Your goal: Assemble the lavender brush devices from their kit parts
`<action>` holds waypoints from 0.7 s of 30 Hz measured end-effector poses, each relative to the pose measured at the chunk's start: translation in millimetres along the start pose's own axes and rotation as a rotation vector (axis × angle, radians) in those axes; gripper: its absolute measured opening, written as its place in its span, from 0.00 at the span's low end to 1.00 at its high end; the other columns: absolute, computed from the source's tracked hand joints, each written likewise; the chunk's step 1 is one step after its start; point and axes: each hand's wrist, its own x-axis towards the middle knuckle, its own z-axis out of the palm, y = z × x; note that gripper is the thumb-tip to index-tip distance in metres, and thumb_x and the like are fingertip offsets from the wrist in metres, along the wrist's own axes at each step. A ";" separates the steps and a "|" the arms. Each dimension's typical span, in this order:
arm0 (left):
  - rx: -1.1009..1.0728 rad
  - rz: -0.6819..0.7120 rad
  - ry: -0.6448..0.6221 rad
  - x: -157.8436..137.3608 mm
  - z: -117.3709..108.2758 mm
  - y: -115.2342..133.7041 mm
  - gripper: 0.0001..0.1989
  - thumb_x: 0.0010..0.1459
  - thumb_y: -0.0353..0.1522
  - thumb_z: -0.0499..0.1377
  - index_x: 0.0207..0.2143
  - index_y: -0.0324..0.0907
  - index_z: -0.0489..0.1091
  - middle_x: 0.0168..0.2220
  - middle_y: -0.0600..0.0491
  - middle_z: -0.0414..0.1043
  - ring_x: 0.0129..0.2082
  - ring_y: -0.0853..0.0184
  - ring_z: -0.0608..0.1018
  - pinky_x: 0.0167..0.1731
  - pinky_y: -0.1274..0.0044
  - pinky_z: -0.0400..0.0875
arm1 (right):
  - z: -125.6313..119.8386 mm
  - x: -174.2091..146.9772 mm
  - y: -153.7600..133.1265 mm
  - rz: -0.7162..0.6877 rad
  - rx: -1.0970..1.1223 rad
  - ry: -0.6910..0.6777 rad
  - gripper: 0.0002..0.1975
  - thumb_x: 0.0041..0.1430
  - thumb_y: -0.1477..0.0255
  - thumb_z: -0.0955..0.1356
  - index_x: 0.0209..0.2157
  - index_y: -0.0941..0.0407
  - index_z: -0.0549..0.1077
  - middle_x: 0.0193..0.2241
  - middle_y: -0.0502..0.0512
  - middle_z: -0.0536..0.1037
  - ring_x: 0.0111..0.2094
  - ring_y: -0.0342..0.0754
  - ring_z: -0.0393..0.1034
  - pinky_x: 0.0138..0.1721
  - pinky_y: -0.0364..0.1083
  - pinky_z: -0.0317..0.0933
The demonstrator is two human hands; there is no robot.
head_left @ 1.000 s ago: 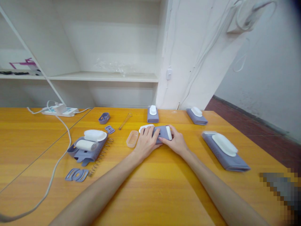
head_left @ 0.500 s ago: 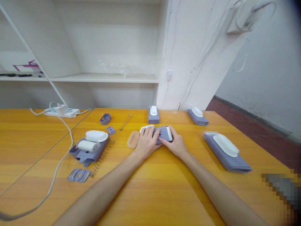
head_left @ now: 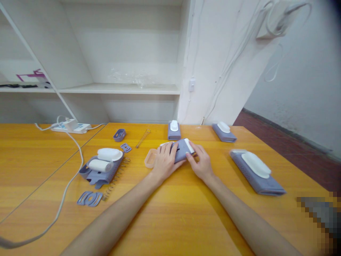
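Observation:
A grey-purple plastic case (head_left: 181, 150) with a white end piece (head_left: 189, 146) lies slanted between my hands at the middle of the table. My left hand (head_left: 165, 159) is wrapped over its left part, fingers closed on it. At the white end, the fingers and thumb of my right hand (head_left: 200, 161) grip the case. Just left of my left hand sits a shallow translucent tray (head_left: 150, 158). A white part (head_left: 166, 143) is mostly hidden behind my left fingers.
To the left lie an opened purple case (head_left: 102, 176) with white parts, springs (head_left: 143, 138), flat purple plates (head_left: 90, 198) and a small purple cup (head_left: 119, 134). Similar cases with white pieces stand behind (head_left: 174, 136) and at right (head_left: 266, 185). A white cable (head_left: 69, 185) crosses the left side.
The case has turned, its white end now angled farther from me. My right thumb has shifted from the case's near face toward the white end; my left hand keeps its hold.

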 end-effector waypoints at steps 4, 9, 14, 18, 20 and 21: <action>-0.061 0.006 0.017 -1.2 -1.5 1.0 0.33 0.55 0.50 0.50 0.57 0.39 0.54 0.53 0.40 0.61 0.52 0.54 0.64 0.50 0.63 0.58 | -2.4 5.8 14.3 0.249 -0.061 0.212 0.29 0.62 0.55 0.52 0.24 0.56 0.73 0.28 0.62 0.77 0.36 0.54 0.70 0.41 0.50 0.59; -0.075 0.044 -0.012 -2.1 -2.9 3.0 0.33 0.55 0.50 0.50 0.57 0.39 0.55 0.52 0.41 0.62 0.51 0.53 0.65 0.49 0.62 0.59 | -1.8 9.3 24.9 0.274 -0.004 0.254 0.28 0.62 0.55 0.51 0.25 0.56 0.72 0.31 0.60 0.77 0.37 0.52 0.70 0.42 0.48 0.58; -0.040 0.069 -0.067 -1.6 -4.5 5.0 0.32 0.55 0.50 0.50 0.56 0.40 0.57 0.51 0.40 0.63 0.50 0.53 0.66 0.47 0.62 0.59 | 0.7 9.9 31.7 0.337 0.065 0.271 0.28 0.62 0.54 0.52 0.31 0.59 0.73 0.34 0.63 0.77 0.38 0.53 0.70 0.42 0.49 0.59; -0.011 0.070 -0.105 -1.4 -5.1 6.0 0.30 0.55 0.49 0.51 0.54 0.39 0.59 0.51 0.40 0.63 0.49 0.53 0.66 0.47 0.62 0.59 | 3.0 10.0 33.4 0.296 0.062 0.272 0.26 0.62 0.56 0.52 0.34 0.59 0.72 0.35 0.61 0.77 0.39 0.52 0.70 0.43 0.49 0.59; -0.003 0.059 -0.122 -1.8 -5.1 6.9 0.27 0.56 0.49 0.50 0.51 0.40 0.62 0.49 0.41 0.64 0.48 0.54 0.66 0.46 0.63 0.59 | 3.5 9.8 32.3 0.257 0.030 0.257 0.24 0.63 0.58 0.53 0.35 0.58 0.72 0.35 0.60 0.77 0.39 0.51 0.70 0.43 0.49 0.59; 0.000 0.052 -0.130 -2.1 -5.1 7.6 0.26 0.56 0.48 0.50 0.49 0.40 0.63 0.48 0.42 0.65 0.48 0.54 0.67 0.46 0.63 0.59 | 3.4 9.7 31.4 0.235 0.012 0.245 0.24 0.63 0.58 0.53 0.36 0.58 0.72 0.35 0.60 0.77 0.39 0.51 0.70 0.43 0.49 0.59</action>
